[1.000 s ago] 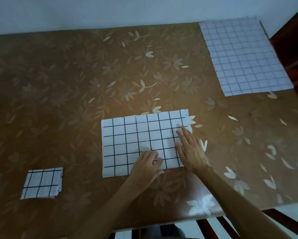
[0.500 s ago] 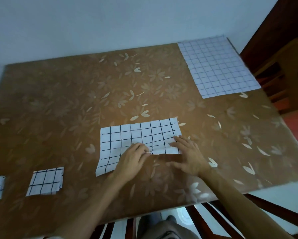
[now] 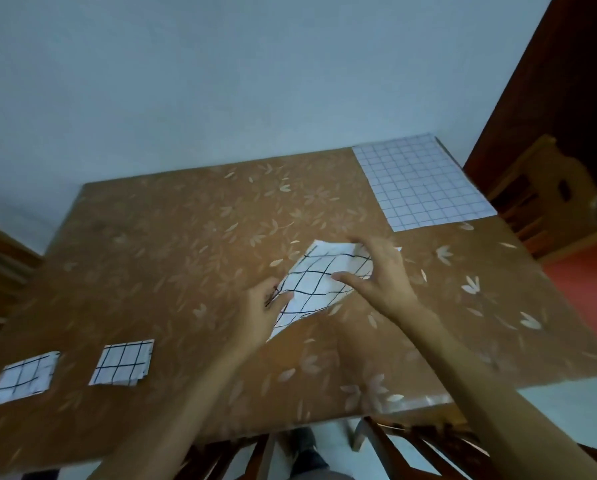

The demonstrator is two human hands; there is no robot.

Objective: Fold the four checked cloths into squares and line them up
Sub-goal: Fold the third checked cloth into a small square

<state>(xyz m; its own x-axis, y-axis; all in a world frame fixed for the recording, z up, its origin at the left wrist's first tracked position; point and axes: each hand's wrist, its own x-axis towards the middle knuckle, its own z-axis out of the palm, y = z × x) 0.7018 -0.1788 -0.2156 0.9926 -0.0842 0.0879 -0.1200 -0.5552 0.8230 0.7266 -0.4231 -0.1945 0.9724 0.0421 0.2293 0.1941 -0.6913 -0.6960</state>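
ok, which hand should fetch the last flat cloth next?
Right. The flat cloth lies at the far right corner of the table, nearer the right hand; the left hand pinches the half-folded cloth, farther away.

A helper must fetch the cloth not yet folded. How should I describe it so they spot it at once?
Find the brown flowered table, then its far right corner. The unfolded cloth lies there flat and spread. It alone is large, with a fine, pale check.
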